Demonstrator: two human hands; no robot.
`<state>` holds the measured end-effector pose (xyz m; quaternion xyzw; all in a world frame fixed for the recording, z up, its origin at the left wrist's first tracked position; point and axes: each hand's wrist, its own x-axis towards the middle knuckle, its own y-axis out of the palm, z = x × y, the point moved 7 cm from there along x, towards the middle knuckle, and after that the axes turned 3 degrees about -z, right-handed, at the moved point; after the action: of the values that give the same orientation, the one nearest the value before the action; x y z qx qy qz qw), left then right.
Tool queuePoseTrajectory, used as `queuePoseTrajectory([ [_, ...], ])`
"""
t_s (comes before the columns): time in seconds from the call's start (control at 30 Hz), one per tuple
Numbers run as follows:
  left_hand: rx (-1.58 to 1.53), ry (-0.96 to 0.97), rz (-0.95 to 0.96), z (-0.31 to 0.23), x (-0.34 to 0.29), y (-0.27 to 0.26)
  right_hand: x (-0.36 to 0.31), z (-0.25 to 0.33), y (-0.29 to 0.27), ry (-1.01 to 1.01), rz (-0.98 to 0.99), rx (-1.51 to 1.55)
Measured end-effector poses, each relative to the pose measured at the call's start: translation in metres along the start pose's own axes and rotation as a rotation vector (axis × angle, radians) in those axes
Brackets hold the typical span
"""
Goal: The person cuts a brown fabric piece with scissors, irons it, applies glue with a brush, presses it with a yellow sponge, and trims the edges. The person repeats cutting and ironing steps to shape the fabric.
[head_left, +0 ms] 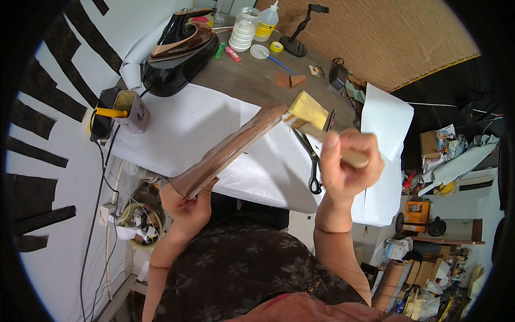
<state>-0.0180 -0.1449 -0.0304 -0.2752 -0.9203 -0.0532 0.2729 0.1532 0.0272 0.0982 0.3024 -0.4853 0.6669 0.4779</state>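
My left hand (pixel 188 206) grips the near end of a long, brown, leather-like piece (pixel 230 145), its fingers wrapped under it. The piece is held slanting over the white paper, its far end up and to the right. In my right hand (pixel 351 163) is a brush with a pale wooden handle (pixel 316 132); my fingers are closed around the handle. The brush tip is at the far end of the brown piece; whether they touch I cannot tell. Just beyond the brush is a yellow block (pixel 309 109). Black-handled scissors (pixel 314 185) lie partly hidden beside my right hand.
White paper (pixel 161 129) covers the table's near part. At the far left stand an iron (pixel 182 40) and a tin (pixel 133 112) with a yellow-handled tool. Farther back are a clear jar (pixel 244 32), a squeeze bottle (pixel 267 24), yellow tape (pixel 276 47) and a phone stand (pixel 294 45).
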Motion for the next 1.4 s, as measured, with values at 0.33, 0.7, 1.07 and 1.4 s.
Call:
queuePoseTrajectory([
  [0.33, -0.004, 0.041, -0.012, 0.001, 0.001, 0.0, 0.0, 0.007, 0.003, 0.036, -0.041, -0.113],
  [0.7, 0.016, 0.045, -0.027, -0.001, 0.001, -0.002, -0.012, 0.07, 0.032, -0.136, 0.235, 0.295],
  [1.07, 0.023, 0.052, -0.004, -0.001, 0.003, -0.002, -0.027, 0.064, 0.022, -0.019, 0.092, 0.663],
  [1.4, -0.017, 0.093, -0.017, 0.002, -0.001, 0.0, -0.027, 0.093, 0.038, -0.17, 0.247, 0.388],
])
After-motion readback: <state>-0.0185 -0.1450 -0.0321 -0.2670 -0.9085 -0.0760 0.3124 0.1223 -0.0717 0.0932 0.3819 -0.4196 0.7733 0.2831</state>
